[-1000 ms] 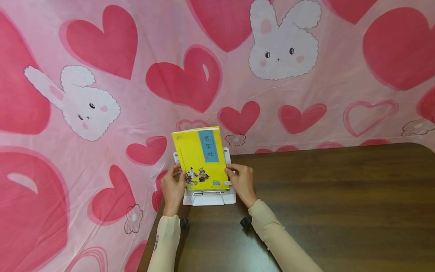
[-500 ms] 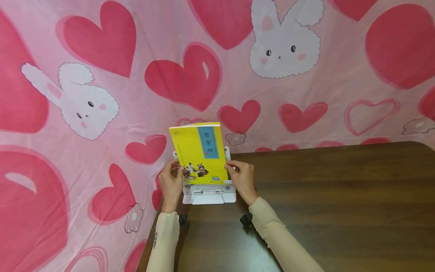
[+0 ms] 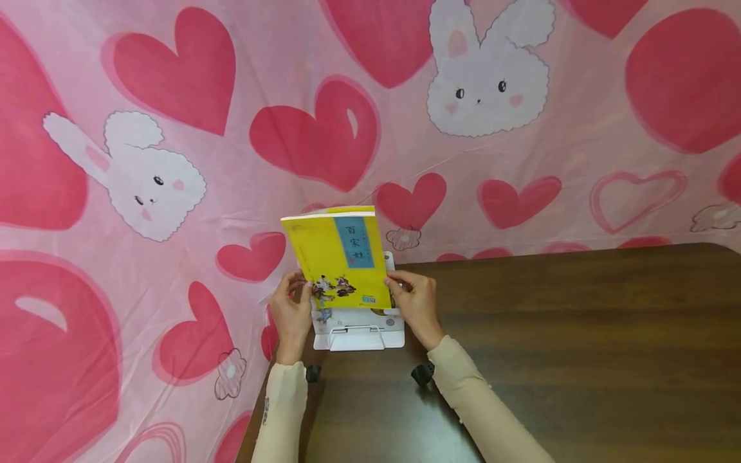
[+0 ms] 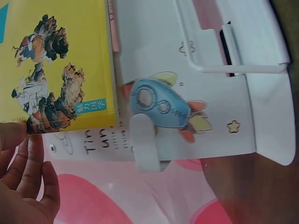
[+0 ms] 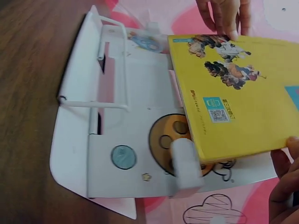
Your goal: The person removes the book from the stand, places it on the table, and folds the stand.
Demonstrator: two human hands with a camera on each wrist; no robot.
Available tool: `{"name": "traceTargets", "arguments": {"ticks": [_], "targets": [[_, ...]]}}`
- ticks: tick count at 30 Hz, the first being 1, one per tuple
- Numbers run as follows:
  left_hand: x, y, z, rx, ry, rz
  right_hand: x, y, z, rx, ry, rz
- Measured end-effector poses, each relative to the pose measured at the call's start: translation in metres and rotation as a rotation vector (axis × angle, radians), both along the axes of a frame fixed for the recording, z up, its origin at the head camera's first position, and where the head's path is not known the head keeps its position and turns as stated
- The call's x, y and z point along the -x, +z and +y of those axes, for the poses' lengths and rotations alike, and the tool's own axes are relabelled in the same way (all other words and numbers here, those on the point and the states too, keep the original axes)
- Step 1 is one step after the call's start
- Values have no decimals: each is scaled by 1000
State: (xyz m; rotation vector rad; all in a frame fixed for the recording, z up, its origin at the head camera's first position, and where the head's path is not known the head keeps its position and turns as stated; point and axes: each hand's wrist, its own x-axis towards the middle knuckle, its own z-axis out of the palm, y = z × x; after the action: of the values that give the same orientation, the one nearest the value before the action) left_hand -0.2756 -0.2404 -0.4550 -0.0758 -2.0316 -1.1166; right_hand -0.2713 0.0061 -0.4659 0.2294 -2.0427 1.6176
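Note:
A yellow book [image 3: 324, 257] with a blue title panel is held up by both hands in front of a white book stand [image 3: 359, 339]. My left hand [image 3: 291, 312] pinches its left edge near the bottom, thumb on the cover. On the opposite edge, my right hand [image 3: 418, 302] grips it between thumb and fingers. The left wrist view shows the stand's back plate with a blue rocket drawing [image 4: 161, 102] and a white page clip [image 4: 145, 142]. In the right wrist view, another white clip [image 5: 185, 163] stands at the book's lower corner.
The stand is on a dark wooden table [image 3: 567, 347], near its left edge. Behind it hangs a pink cloth [image 3: 399, 154] with hearts and rabbits. A wire holder [image 5: 122, 70] spans the stand's bottom ledge. Black wrist straps [image 3: 422, 374] show at the sleeves.
The book has risen away from the stand's ledge, and its top has tipped toward me, showing more page edge. Both hands have moved with it; more of the stand's plate is uncovered.

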Motion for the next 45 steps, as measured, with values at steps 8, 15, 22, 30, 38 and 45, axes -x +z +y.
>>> {"name": "traceTargets", "arguments": {"ticks": [8, 15, 22, 30, 38, 45], "targets": [[-7, 6, 1, -36, -29, 65, -6, 5, 5, 57, 75, -13], [-30, 28, 13, -67, -53, 44, -7, 7, 9, 139, 138, -72], [-28, 23, 11, -47, -63, 2, -6, 6, 20, 174, 226, -155], [-28, 23, 17, -60, -179, 4, -5, 8, 46, 214, 326, -173], [-26, 27, 29, -54, -277, 7, -4, 10, 72, 153, 338, -210], [-32, 33, 43, -60, -347, -17, -8, 14, 97, 129, 353, -256]]}}
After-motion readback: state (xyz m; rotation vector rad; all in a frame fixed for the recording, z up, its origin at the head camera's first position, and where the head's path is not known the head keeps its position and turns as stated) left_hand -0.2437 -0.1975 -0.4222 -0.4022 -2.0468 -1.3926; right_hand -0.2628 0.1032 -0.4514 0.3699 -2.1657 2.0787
